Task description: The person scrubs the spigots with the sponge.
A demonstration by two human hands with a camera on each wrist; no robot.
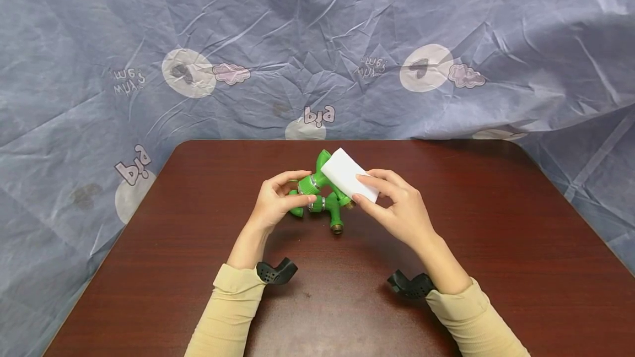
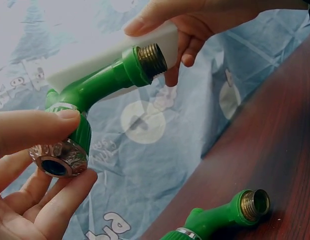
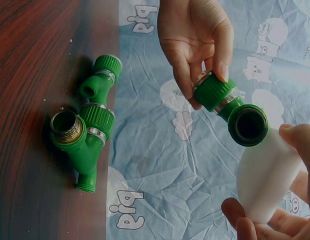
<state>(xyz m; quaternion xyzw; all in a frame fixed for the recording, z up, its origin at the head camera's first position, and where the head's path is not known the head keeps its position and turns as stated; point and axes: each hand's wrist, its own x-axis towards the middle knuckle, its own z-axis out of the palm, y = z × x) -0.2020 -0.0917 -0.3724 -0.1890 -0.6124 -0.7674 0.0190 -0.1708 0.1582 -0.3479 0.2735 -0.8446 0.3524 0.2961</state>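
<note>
My left hand point(image 1: 275, 200) grips a green plastic tap point(image 2: 102, 87) by its ribbed knob, thumb on one side and fingers on the other. The tap is raised above the table, and its brass threaded end points to the right in the left wrist view. My right hand point(image 1: 404, 208) pinches a white sponge point(image 1: 347, 172) between thumb and fingers. The sponge lies along the body of the tap, partly behind it in the left wrist view. Below, more green taps point(image 3: 90, 145) lie close together on the table, partly hidden by my left hand in the head view.
The dark red-brown wooden table point(image 1: 163, 269) spreads around both arms. A wrinkled blue-grey printed cloth point(image 1: 278, 59) hangs behind its far edge. Black wrist mounts point(image 1: 276, 272) sit at both cuffs.
</note>
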